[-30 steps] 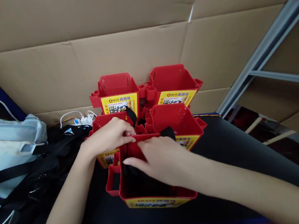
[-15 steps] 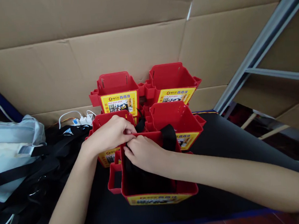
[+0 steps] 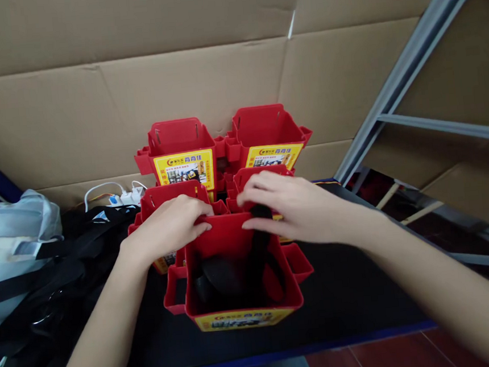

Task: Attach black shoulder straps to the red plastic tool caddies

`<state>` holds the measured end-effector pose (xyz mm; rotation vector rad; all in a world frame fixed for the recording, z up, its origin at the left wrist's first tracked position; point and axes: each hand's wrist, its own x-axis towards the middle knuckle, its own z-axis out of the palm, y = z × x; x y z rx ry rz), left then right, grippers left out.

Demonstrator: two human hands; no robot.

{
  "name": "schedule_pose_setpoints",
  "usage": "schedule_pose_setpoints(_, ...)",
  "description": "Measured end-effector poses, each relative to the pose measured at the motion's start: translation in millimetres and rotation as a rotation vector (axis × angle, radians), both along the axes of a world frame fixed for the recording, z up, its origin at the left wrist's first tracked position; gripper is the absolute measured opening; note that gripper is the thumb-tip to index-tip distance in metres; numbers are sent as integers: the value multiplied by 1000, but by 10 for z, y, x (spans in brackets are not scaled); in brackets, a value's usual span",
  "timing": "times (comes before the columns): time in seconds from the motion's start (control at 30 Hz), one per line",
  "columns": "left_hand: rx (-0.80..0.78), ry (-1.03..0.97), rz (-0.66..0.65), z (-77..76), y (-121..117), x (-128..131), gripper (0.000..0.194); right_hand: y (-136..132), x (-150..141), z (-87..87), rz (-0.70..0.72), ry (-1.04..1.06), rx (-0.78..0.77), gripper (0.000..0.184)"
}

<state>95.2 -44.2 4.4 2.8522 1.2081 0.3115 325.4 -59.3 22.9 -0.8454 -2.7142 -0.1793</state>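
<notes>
A red plastic box [image 3: 237, 235] with side pockets and a yellow label stands in front of me, its mouth facing up. My left hand [image 3: 171, 225] grips its back rim at the left, the thumb on the near side and the fingertips hidden behind. At the rim's right end a black strap [image 3: 260, 230] hangs over into the box. Around that strap's top is my right hand [image 3: 287, 205], thumb and fingers apart; contact with the strap cannot be made out. More black webbing [image 3: 222, 274] lies inside the box.
Several similar red boxes, such as the back left one [image 3: 180, 135] and the back right one [image 3: 260, 122], stand behind against a cardboard wall [image 3: 201, 79]. A heap of black straps [image 3: 80, 260] and a pale blue bag [image 3: 5, 238] lie left. A metal frame [image 3: 391, 96] rises right.
My right hand has come up out of the front box and moved right to the strap, its fingers spreading. My left hand stays at the back rim. The view has shifted slightly.
</notes>
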Motion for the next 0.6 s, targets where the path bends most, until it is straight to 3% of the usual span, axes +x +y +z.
schedule_pose_setpoints(0.2,-30,22,-24,-35,-18,81,12,389,316,-82,43,100,-415,29)
schedule_pose_setpoints(0.27,-35,43,-13,-24,-32,65,13,483,509,-63,-139,235,-299,34)
schedule_pose_setpoints(0.33,-46,59,7,-6,-50,45,14,590,772,-40,-439,356,-13,38)
schedule_pose_setpoints(0.37,-51,64,20,2,-59,39,14,639,904,-35,-581,371,120,40)
schedule_pose_setpoints(0.43,-60,71,43,12,-71,37,14,696,1092,-43,-713,318,198,36)
schedule_pose_setpoints(0.5,-63,74,58,15,-76,45,13,667,1106,-69,-593,242,111,32)
schedule_pose_setpoints(0.6,-66,75,63,14,-78,56,14,495,811,-104,-129,152,-109,43)
